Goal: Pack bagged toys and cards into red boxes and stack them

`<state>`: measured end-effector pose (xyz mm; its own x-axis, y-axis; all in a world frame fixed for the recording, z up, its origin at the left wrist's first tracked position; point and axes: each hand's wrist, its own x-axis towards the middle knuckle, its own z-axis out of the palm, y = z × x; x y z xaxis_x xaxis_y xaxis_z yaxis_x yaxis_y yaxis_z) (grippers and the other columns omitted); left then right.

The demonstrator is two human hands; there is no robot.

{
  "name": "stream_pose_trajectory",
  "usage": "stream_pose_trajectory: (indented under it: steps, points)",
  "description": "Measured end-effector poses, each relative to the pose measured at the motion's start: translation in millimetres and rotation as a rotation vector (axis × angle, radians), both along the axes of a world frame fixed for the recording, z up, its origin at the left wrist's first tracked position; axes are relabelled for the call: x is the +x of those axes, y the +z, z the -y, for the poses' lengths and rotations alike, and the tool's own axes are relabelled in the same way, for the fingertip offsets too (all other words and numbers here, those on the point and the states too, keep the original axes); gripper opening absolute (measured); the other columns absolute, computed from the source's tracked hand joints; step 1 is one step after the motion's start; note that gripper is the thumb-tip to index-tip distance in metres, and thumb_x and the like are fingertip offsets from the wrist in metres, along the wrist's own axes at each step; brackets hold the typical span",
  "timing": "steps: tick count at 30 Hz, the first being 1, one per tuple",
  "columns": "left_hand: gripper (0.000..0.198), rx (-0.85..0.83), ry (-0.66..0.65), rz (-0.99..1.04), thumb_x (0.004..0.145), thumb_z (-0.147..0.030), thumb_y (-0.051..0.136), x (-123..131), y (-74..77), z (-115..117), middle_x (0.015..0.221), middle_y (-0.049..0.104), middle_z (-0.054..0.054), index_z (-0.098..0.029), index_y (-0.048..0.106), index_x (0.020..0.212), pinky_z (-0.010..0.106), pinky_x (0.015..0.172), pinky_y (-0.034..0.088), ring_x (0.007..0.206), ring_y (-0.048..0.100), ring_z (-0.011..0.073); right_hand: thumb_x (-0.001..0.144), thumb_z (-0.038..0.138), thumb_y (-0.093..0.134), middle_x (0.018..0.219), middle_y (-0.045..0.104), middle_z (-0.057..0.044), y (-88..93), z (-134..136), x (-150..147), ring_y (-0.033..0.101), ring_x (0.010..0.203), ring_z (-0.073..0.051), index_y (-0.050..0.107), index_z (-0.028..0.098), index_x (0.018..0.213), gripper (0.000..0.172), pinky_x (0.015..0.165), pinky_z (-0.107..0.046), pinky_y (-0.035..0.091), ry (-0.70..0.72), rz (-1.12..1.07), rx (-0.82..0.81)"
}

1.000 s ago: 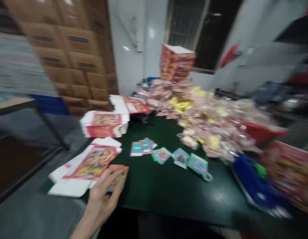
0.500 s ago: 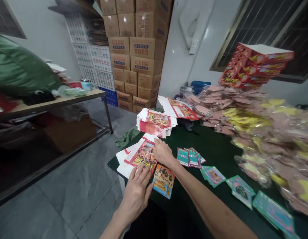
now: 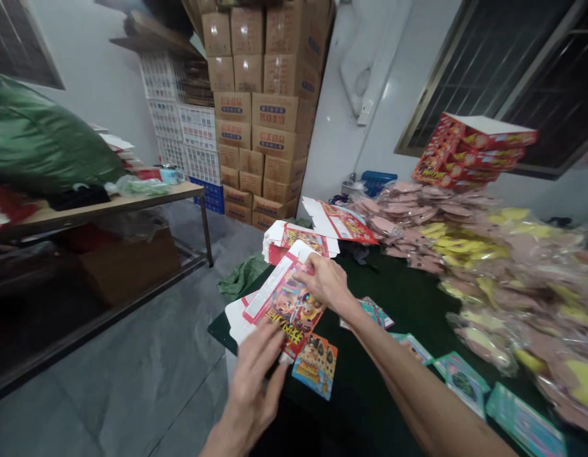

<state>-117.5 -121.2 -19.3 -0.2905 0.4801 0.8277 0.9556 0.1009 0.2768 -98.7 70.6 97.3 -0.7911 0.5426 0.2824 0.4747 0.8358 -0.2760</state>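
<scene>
While the right hand (image 3: 329, 282) pinches the carton (image 3: 294, 304) over the table (image 3: 403, 273), the left hand (image 3: 250, 374), fingers apart, contact unclear, had best steady the carton's lower edge lightly to avoid creasing.

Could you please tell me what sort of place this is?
It looks like a small packing workshop, perhaps with storage: cartons stand in a tall stack, bagged pieces lie heaped on a green table, and the right hand holds a printed box.
</scene>
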Motion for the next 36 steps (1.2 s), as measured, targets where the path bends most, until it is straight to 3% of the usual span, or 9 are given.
stream_pose_trajectory:
  steps: [3, 5, 13, 18, 21, 24, 28, 32, 36]
  points:
    - [0.057, 0.041, 0.197, -0.018, 0.081, -0.017, 0.059, 4, 32.8, 0, 0.128, 0.052, 0.024, -0.008, 0.039, 0.133, 0.052, 0.095, 0.042, 0.124, 0.045, 0.0353, 0.074, 0.039, 0.064, 0.061, 0.051, 0.003, 22.0, 6, 44, 0.046, 0.06, -0.012, 0.043, 0.02, 0.063, 0.03, 0.054, -0.024, 0.026, 0.063, -0.071, -0.067]
    - [0.062, -0.032, 0.181, -0.022, 0.083, -0.023, 0.057, 14, 41.7, -12, 0.127, 0.052, 0.026, -0.005, 0.031, 0.137, 0.051, 0.091, 0.045, 0.121, 0.048, 0.036, 0.075, 0.032, 0.064, 0.057, 0.043, 0.006, 30.6, 12, 76, 0.038, 0.055, -0.009, 0.036, 0.02, 0.06, 0.034, 0.051, -0.022, 0.026, 0.186, -0.163, -0.229]
    - [0.065, 0.058, -0.221, 0.187, 0.082, -0.036, 0.059, 99, 13.6, -70, 0.114, 0.059, 0.022, -0.009, 0.032, 0.135, 0.042, 0.081, 0.052, 0.101, 0.061, 0.0308, 0.079, 0.007, 0.051, 0.066, 0.057, 0.008, 37.7, 37, 195, 0.053, 0.059, -0.008, 0.042, 0.023, 0.084, 0.019, 0.055, -0.019, 0.04, 0.283, -0.414, -0.472]
    - [0.015, -0.186, -0.787, 0.658, 0.085, -0.03, 0.055, 133, 33.2, -83, 0.065, 0.063, 0.0, -0.017, 0.063, 0.088, 0.019, 0.051, 0.045, 0.054, 0.057, 0.0115, 0.079, 0.004, 0.053, 0.07, 0.061, 0.007, 30.0, 29, 231, 0.059, 0.062, -0.01, 0.043, 0.024, 0.105, 0.035, 0.06, -0.021, 0.047, 0.239, -0.452, -0.273]
    - [0.02, -0.256, -0.777, 0.941, 0.082, -0.033, 0.059, 133, 41.8, -93, 0.062, 0.063, 0.0, -0.015, 0.066, 0.08, 0.018, 0.048, 0.042, 0.053, 0.054, 0.0108, 0.079, 0.005, 0.054, 0.091, 0.064, 0.0, 18.2, 14, 240, 0.062, 0.083, -0.014, 0.046, 0.024, 0.11, 0.037, 0.075, -0.028, 0.05, 0.185, -0.555, 0.052]
    - [0.023, -0.169, -0.59, 1.025, 0.076, -0.034, 0.066, 120, 41.1, -100, 0.071, 0.068, 0.001, -0.015, 0.068, 0.089, 0.02, 0.052, 0.045, 0.058, 0.057, 0.0122, 0.075, 0.007, 0.06, 0.115, 0.057, -0.007, 2.8, 3, 251, 0.052, 0.112, -0.023, 0.049, 0.023, 0.111, 0.041, 0.096, -0.043, 0.042, 0.019, -0.793, 0.333]
    - [0.025, -0.099, -0.46, 0.942, 0.071, -0.033, 0.07, 101, 26.3, -108, 0.071, 0.07, 0.002, -0.015, 0.068, 0.089, 0.02, 0.053, 0.047, 0.057, 0.059, 0.0126, 0.073, 0.015, 0.067, 0.117, 0.053, -0.009, -29.1, -9, 255, 0.054, 0.11, -0.024, 0.047, 0.024, 0.106, 0.039, 0.084, -0.041, 0.049, -0.17, -1.017, -0.023]
    - [0.028, -0.136, -0.5, 0.931, 0.07, -0.035, 0.071, 97, 7.2, -118, 0.074, 0.072, 0.003, -0.015, 0.067, 0.089, 0.024, 0.056, 0.05, 0.06, 0.063, 0.0153, 0.075, 0.019, 0.067, 0.113, 0.056, -0.007, -58.3, -22, 239, 0.062, 0.092, -0.018, 0.043, 0.024, 0.097, 0.033, 0.075, -0.034, 0.052, -0.026, -1.001, -0.435]
    - [0.027, -0.144, -0.518, 0.894, 0.068, -0.032, 0.074, 100, 3.0, -120, 0.073, 0.072, 0.002, -0.016, 0.068, 0.088, 0.024, 0.057, 0.051, 0.06, 0.064, 0.0156, 0.08, 0.018, 0.062, 0.108, 0.057, -0.004, -67.1, -26, 233, 0.064, 0.085, -0.015, 0.041, 0.028, 0.109, 0.037, 0.078, -0.033, 0.054, 0.09, -1.047, -0.524]
